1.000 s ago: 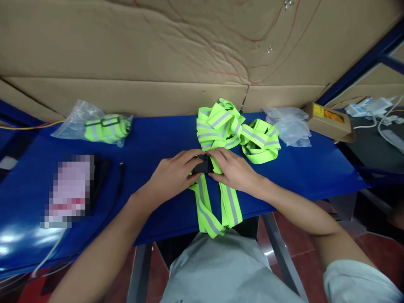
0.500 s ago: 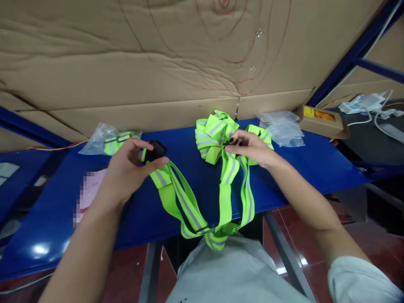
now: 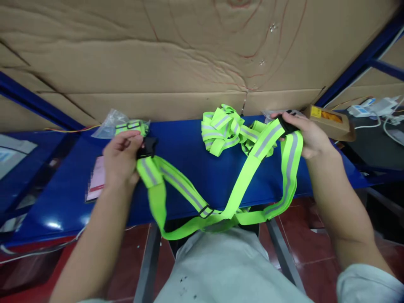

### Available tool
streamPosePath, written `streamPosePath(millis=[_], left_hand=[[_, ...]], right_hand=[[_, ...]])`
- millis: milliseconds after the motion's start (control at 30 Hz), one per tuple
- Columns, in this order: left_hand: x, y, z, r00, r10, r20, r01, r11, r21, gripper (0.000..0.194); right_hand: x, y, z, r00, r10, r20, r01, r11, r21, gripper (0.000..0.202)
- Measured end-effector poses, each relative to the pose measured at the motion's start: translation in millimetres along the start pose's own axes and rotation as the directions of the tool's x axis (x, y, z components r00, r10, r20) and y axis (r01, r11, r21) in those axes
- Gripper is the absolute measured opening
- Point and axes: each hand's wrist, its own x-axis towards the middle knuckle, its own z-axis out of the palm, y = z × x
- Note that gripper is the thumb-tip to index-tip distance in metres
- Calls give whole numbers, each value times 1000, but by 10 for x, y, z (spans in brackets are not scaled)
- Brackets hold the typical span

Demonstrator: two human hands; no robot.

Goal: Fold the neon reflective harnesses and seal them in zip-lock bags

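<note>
A neon-green reflective strap harness with grey stripes hangs in a loop between my hands, its middle sagging over the table's front edge against my shirt. My left hand is closed on its left end, beside a black buckle. On the right, my right hand grips the other end at a black buckle; some of its fingers are behind the strap. Beyond the harness lies a heaped bundle of similar green straps, near my right hand.
A clear plastic bag and a folded green strap lie at the back left. A pink paper rests on the blue table. Toward the right stands an open cardboard box. A cardboard panel rises behind.
My right hand has moved right, away from the strap bundle, drawing the harness end with it. The harness is spread wider. My left hand has shifted slightly left, and the view has moved a little.
</note>
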Motion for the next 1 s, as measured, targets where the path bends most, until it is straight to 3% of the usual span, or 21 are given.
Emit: streamPosePath(millis=[100, 167, 267, 367, 500, 667, 767, 833, 900, 1000], left_hand=[[6, -184, 150, 993, -112, 44, 113, 993, -24, 35], [10, -197, 152, 976, -183, 117, 186, 983, -15, 46], [-15, -144, 46, 934, -249, 254, 246, 968, 47, 64], [-46, -148, -103, 886, -298, 356, 248, 952, 177, 65], [-56, -306, -262, 854, -325, 406, 166, 910, 379, 63], [-173, -479, -329, 908, -125, 399, -104, 856, 506, 46], [-311, -476, -330, 880, 60, 472, -397, 638, 659, 27], [-408, -466, -322, 838, 121, 532, -530, 415, 740, 38], [-497, -466, -301, 824, 112, 555, -563, 271, 781, 52], [-584, -456, -242, 822, 57, 567, -567, 170, 806, 67]], right_hand=[[18, 11, -79, 997, 11, -72, -6, 997, 76, 21], [-4, 11, -190, 993, 2, -117, 11, 995, 104, 23], [-73, 30, -422, 980, 32, -197, -12, 995, 103, 23], [-155, 82, -646, 963, 54, -263, -39, 997, 63, 21], [-264, 108, -843, 966, -42, -254, 38, 999, -21, 28], [-368, 78, -915, 956, -105, -272, 79, 991, -107, 30], [-394, 84, -925, 960, -44, -278, 25, 997, -73, 32], [-401, 89, -930, 958, -36, -284, 16, 997, -71, 31], [-413, 79, -924, 954, -53, -295, 25, 995, -96, 30], [-463, 9, -892, 950, -98, -298, 50, 985, -164, 25]])
